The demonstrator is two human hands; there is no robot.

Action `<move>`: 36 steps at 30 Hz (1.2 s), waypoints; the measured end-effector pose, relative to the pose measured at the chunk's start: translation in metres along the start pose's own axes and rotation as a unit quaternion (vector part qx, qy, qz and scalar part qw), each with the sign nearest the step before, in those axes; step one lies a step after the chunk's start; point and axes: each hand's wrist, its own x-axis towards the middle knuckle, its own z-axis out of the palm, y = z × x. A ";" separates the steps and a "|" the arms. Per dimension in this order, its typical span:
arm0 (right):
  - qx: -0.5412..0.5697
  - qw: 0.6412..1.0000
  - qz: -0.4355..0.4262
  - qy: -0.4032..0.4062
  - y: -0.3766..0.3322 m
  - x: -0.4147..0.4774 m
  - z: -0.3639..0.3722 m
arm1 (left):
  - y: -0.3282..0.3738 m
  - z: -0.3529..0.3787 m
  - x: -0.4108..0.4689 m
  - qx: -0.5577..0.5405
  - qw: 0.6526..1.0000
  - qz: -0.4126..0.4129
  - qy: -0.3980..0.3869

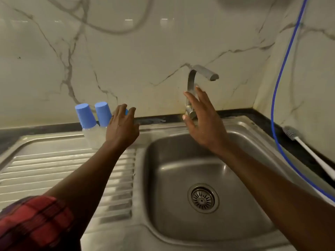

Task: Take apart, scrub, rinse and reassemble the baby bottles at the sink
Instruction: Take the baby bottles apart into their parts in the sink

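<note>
Two clear baby bottles with blue caps (pixel 85 115) (pixel 103 113) stand at the back of the steel drainboard (pixel 54 160). A third blue cap (pixel 126 111) peeks out behind my left hand (pixel 121 128), whose fingers curl over it; whether they grip it is hidden. My right hand (pixel 201 120) hovers with straight spread fingers in front of the steel tap (pixel 193 84), close to its lever, holding nothing. No water runs from the spout.
The steel sink basin (pixel 181 223) with a round drain strainer (pixel 203 198) lies below. A white-handled bottle brush (pixel 308 151) rests on the dark counter at right. A blue cable (pixel 279 91) hangs along the marble wall.
</note>
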 end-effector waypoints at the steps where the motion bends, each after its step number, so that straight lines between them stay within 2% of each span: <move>1: 0.009 1.000 0.007 0.000 0.001 -0.005 0.004 | 0.000 0.001 0.000 0.008 1.000 0.005 0.007; 12: 0.007 0.992 0.106 -0.070 0.026 -0.037 0.004 | 0.026 0.000 -0.003 -0.016 0.996 0.061 0.065; 16: 0.031 0.990 0.119 -0.075 0.030 -0.045 0.004 | 0.051 0.008 -0.015 -0.087 0.988 0.100 0.080; 19: 0.060 0.986 0.123 -0.097 0.030 -0.069 0.011 | 0.073 0.023 -0.038 -0.163 0.979 0.091 0.077; 25: 0.136 0.958 0.171 -0.186 0.021 -0.107 0.030 | 0.090 0.052 -0.084 -0.240 0.968 0.054 0.054; 29: 0.131 0.943 0.176 -0.249 0.023 -0.106 0.037 | 0.097 0.064 -0.100 -0.277 0.959 0.037 0.047; 36: 0.166 0.937 0.195 -0.237 0.026 -0.101 0.045 | 0.104 0.067 -0.094 -0.343 0.938 0.032 0.046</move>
